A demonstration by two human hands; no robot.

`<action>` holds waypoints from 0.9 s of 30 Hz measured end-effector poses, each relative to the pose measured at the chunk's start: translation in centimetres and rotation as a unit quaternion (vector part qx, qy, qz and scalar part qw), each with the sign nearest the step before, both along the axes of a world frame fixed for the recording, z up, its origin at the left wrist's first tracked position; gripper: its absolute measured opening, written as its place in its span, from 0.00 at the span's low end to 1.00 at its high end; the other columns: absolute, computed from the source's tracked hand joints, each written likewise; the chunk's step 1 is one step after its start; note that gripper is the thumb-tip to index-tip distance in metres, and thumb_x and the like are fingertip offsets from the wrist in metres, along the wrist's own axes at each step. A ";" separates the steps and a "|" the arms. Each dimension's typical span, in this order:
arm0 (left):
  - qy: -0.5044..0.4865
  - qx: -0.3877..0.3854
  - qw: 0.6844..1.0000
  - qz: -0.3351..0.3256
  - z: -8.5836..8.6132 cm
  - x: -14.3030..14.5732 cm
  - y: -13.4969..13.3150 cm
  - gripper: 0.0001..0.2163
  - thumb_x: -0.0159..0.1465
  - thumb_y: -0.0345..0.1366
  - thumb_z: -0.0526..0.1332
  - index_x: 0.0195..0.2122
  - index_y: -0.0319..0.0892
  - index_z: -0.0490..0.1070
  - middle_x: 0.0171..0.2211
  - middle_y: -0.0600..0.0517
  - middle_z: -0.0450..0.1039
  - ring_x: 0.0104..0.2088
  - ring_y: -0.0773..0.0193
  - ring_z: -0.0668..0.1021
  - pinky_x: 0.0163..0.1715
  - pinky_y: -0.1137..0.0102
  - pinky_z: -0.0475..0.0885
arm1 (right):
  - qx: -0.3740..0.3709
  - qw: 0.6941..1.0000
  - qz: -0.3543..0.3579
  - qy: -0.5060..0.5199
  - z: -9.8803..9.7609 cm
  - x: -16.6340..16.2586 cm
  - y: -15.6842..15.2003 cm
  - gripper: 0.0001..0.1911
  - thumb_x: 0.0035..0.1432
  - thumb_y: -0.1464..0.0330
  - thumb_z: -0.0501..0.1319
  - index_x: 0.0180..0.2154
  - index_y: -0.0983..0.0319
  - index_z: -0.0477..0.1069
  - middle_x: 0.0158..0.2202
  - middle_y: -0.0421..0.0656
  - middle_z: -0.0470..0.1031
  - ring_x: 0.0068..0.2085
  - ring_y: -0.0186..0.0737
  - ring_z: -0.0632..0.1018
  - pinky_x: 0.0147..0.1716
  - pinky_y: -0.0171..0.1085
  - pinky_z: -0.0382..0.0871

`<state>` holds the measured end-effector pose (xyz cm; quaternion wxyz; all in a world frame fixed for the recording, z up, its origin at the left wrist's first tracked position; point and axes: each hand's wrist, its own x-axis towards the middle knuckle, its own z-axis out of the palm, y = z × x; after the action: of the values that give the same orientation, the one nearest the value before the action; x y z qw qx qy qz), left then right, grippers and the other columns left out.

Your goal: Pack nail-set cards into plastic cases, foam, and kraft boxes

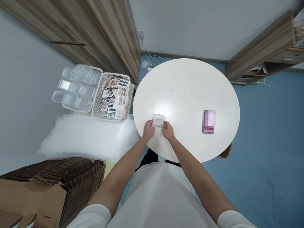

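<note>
Near the front edge of the round white table [190, 88] lies a small rectangular packet [158, 120] wrapped in whitish, translucent sheet. The left side of the packet is gripped by my left hand [148, 129], with fingertips at its edge and the thumb low. On the opposite side, my right hand [168, 129] pinches the right edge, where a bit of the wrapping sticks out. What is inside the packet cannot be made out.
A blurred pink-purple item [208, 122] sits on the table's right side. To the left are a basket of carded press-on nail sets [114, 98], a basket of clear plastic boxes [79, 87], a stack of white foam sheets [90, 136] and folded cardboard boxes [33, 196].
</note>
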<state>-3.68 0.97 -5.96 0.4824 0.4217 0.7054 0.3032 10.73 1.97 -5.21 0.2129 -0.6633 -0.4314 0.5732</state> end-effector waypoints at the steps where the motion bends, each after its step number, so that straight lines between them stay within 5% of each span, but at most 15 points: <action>1: 0.006 0.002 1.000 0.002 -0.1 -0.9 0.5 0.23 0.54 0.25 0.53 0.53 0.39 0.63 0.53 0.46 0.61 0.52 0.60 0.66 0.52 0.67 0.62 | -0.004 1.000 0.009 0.012 -0.1 -0.6 0.5 0.32 0.45 0.77 0.51 0.55 0.59 0.56 0.53 0.44 0.66 0.47 0.37 0.72 0.45 0.38 0.67; 7: -0.003 -0.024 1.000 -0.016 -0.5 -3.9 2.3 0.21 0.54 0.27 0.53 0.49 0.41 0.67 0.48 0.49 0.66 0.48 0.60 0.69 0.49 0.67 0.63 | -0.027 0.999 0.019 0.043 -0.6 -1.7 1.8 0.34 0.44 0.76 0.51 0.56 0.58 0.56 0.56 0.43 0.61 0.48 0.40 0.71 0.40 0.36 0.70; 18: 0.001 -0.013 1.000 -0.020 -0.2 -4.7 2.5 0.21 0.54 0.27 0.54 0.50 0.38 0.66 0.49 0.46 0.66 0.48 0.60 0.70 0.50 0.67 0.62 | -0.016 0.999 0.035 0.033 -0.2 -2.7 2.1 0.37 0.41 0.75 0.53 0.57 0.57 0.55 0.53 0.42 0.62 0.49 0.40 0.68 0.46 0.39 0.64; 27: -0.024 -0.028 0.999 0.000 1.0 -5.2 2.2 0.21 0.56 0.28 0.53 0.52 0.38 0.63 0.52 0.44 0.65 0.50 0.60 0.69 0.50 0.66 0.63 | -0.021 0.999 -0.026 0.017 0.9 -2.5 1.9 0.34 0.42 0.69 0.54 0.56 0.58 0.56 0.53 0.45 0.63 0.39 0.36 0.71 0.38 0.37 0.68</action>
<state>-8.87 3.17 -4.93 0.5108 0.4010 0.7016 0.2934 8.19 3.83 -4.29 0.2209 -0.6692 -0.3978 0.5874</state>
